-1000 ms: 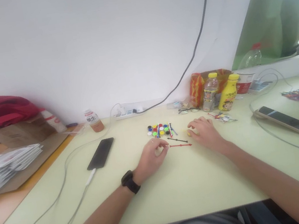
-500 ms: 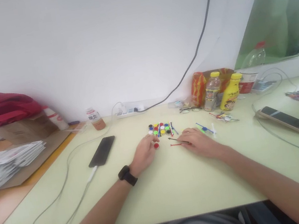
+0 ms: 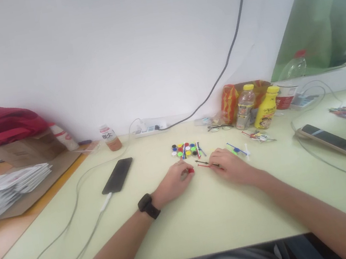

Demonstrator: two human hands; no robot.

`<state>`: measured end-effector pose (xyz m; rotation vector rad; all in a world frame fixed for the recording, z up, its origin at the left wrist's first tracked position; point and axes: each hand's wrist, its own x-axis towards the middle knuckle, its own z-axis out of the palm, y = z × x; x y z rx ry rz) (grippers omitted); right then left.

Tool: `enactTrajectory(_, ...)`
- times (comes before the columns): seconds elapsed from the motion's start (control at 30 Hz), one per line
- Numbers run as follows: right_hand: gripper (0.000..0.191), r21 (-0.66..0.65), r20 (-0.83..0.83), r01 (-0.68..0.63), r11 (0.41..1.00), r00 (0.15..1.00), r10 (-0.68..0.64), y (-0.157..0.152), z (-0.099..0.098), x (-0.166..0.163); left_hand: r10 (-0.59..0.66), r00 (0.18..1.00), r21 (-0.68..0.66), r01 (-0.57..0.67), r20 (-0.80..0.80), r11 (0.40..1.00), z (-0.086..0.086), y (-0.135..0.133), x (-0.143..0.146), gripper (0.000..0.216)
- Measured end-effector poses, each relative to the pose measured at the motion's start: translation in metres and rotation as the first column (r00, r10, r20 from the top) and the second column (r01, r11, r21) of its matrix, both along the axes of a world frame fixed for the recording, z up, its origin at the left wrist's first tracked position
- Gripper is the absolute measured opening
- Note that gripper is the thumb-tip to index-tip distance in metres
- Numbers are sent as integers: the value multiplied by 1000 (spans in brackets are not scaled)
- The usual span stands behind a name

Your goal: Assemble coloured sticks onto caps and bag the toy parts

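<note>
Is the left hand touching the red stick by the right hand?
Apart. The head view shows a narrow strip of tabletop between the left hand and the nearest end of the red stick.

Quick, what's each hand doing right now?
Left hand: closed, pinching a red piece.
Right hand: over the red stick and black stick; grip can't be told.

A smooth, pale yellow-green desk [image 3: 176, 230] is seen, by which many things are carried. At its middle, small coloured discs [image 3: 187, 148] are grouped in rows. On the left, a dark phone [image 3: 117, 176] is laid flat, with a cable plug [image 3: 105, 200] attached. Farther back, a labelled bottle [image 3: 110, 138], a power strip [image 3: 151, 131] and eyeglasses [image 3: 214, 128] are placed.
</note>
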<state>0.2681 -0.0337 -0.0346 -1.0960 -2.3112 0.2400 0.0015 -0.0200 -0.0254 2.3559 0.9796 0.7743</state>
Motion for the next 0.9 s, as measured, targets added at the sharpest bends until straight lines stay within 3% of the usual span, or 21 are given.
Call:
enactTrajectory(0.3, 13, -80, -118, 24, 996, 993, -33, -8, 9, -4, -72, 997, 38, 73, -12, 997, 1, -5, 1, 21)
enactTrajectory(0.43, 12, -175, -185, 35, 984, 980, -68, -9, 6, -4, -107, 994, 40, 108, -26, 993, 2, -9, 4, 23)
enactTrajectory(0.67, 8, -210, -319, 47, 977, 941, -114, -12, 3, -12, -78, 991, 104, 89, -104, 991, 2, -12, 7, 15)
enactTrajectory(0.77, 10, -231, -381, -9, 973, 921, -82, -14, 6, -16, -39, 999, 67, 41, -27, 997, 2, -12, 8, 9)
enactTrajectory(0.9, 15, -154, -446, -42, 987, 894, -31, -17, 14, -19, -20, 978, -30, 27, 206, 999, 3, -13, 12, 16)
